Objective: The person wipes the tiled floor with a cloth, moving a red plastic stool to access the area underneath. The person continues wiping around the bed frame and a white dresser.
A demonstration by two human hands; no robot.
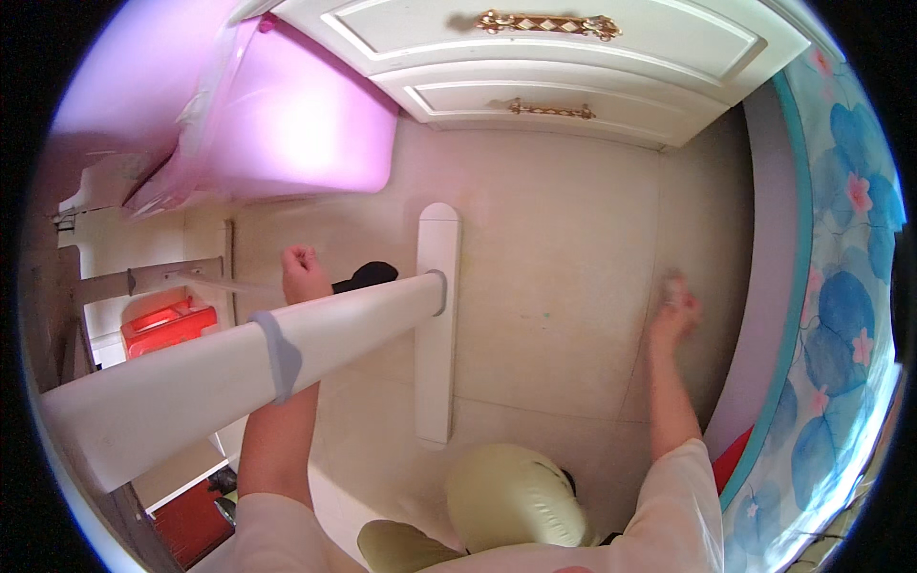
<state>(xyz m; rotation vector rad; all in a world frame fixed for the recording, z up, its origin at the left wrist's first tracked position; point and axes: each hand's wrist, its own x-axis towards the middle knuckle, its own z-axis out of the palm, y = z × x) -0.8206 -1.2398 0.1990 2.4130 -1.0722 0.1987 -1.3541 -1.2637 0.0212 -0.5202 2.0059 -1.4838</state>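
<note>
My left hand [304,272] is behind the sloping white post [358,311] of a furniture leg, its fingers curled and nothing visible in them. Right beside that wrist lies a black rounded thing [375,273], partly hidden by the post. The post joins a flat white foot bar [438,358] on the tiled floor [551,236]. Over on the right, low above the floor by the bed's side, my right hand [677,311] is blurred; a small pale and reddish thing may be at its fingers, but I cannot tell.
White drawers [566,79] with ornate handles stand ahead. A glossy pink plastic-like panel or bin [308,114] is at the upper left, a red container [168,329] at the left. Blue floral bedding [845,301] borders the right. My knee in olive trousers [512,498] is below.
</note>
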